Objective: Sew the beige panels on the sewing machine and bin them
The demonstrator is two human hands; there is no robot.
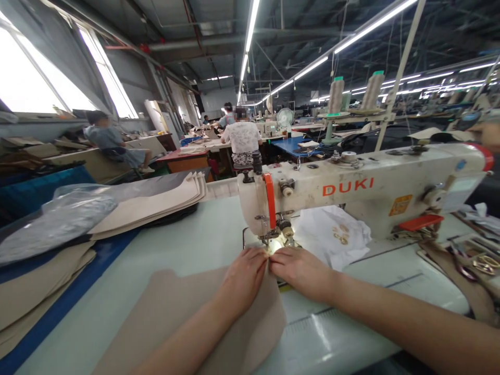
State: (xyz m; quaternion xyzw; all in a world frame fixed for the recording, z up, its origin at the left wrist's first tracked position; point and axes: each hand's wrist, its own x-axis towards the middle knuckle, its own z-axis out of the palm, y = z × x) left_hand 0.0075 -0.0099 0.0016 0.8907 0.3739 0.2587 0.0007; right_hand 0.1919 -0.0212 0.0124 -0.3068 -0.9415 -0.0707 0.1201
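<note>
A large beige fabric piece (183, 312) lies on the sewing table under the needle end of a white sewing machine (344, 182). My left hand (242, 276) rests on this piece just in front of the presser foot (265, 241), its fingers drawn together on the edge. Close against it, my right hand (300, 271) pinches the same edge from the right side. Both sets of fingertips nearly meet below the lit needle area, and they partly hide the fabric there. A white cloth (332, 234) with several gold-coloured metal pieces (340, 234) on it sits under the machine arm.
Stacked beige panels (156, 205) and a clear plastic bag (58, 219) are at the left. More panels (42, 291) lie nearer me. Scissors (464, 268) and small parts fill a tray at right. Thread cones (336, 96) stand behind. Other people sit farther off.
</note>
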